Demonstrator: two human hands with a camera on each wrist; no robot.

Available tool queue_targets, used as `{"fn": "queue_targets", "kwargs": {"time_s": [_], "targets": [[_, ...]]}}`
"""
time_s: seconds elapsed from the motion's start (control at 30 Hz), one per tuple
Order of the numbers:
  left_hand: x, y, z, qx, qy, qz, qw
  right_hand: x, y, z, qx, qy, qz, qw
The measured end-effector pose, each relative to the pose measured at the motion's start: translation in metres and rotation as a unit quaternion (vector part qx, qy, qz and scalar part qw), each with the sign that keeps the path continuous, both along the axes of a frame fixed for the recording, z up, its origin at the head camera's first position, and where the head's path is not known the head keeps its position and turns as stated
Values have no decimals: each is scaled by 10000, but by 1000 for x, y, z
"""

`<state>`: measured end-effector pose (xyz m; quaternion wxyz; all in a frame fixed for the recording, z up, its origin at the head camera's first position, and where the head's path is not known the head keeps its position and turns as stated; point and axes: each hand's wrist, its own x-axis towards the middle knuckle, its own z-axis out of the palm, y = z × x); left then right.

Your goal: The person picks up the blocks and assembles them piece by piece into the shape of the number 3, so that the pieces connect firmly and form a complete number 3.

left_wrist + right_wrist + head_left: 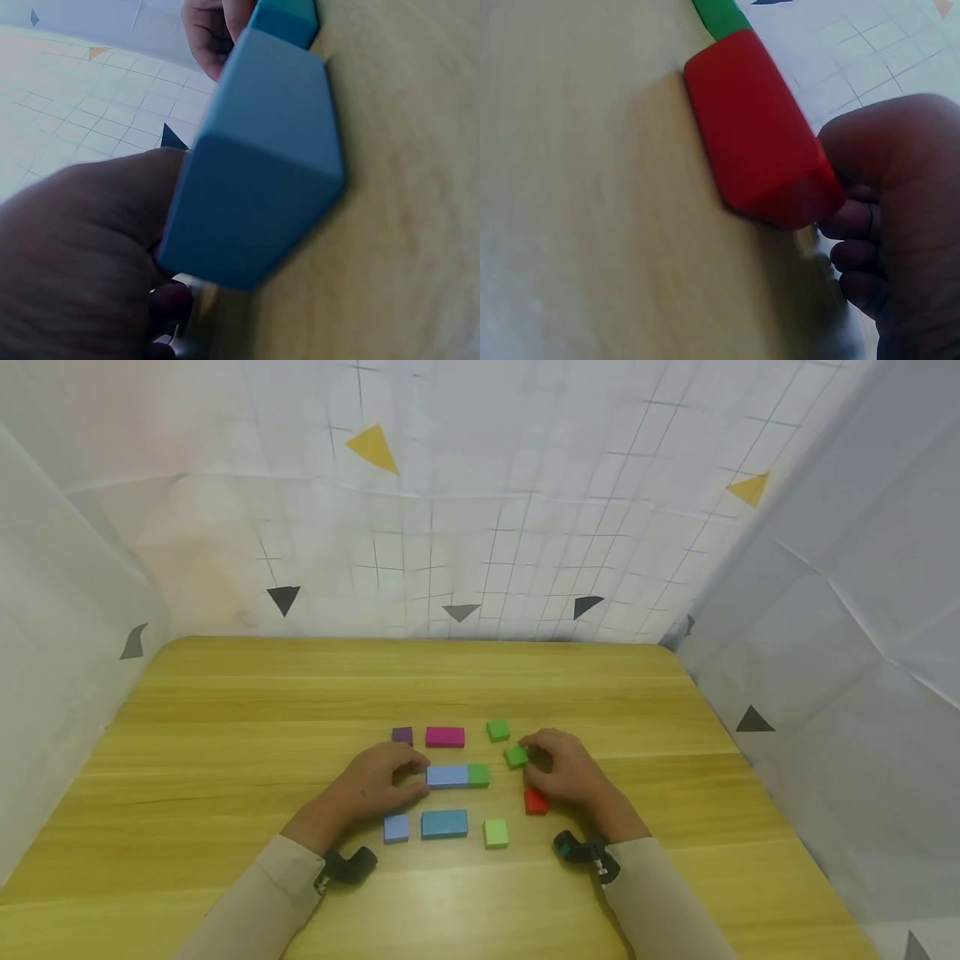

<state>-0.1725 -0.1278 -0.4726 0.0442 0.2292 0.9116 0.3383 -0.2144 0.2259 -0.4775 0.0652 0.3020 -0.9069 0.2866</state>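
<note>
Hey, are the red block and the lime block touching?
Apart. The head view shows bare tabletop between the red block and the lime block.

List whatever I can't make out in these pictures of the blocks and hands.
Head view: the lower part of the purple block, covered by the left hand.
Head view: whether the right hand touches the green block; too small to tell.
Left wrist view: the rest of the right hand, cut off by the top edge.
Right wrist view: the green piece's near end, behind the red block.
</note>
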Motion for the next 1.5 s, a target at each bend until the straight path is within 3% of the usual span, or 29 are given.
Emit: {"fn": "queue_targets", "kwargs": {"time_s": [0.3, 1.07, 1.5], "targets": [[0, -1, 0, -8, -4, -22, 10000, 1, -2, 1, -205, -166, 85, 9996], [0, -1, -1, -63, 73, -90, 9999, 2, -7, 4, -96, -378, 132, 9992], [0, 0, 0, -69, 7, -19, 10000, 3, -14, 5, -117, -227, 375, 9990]]}}
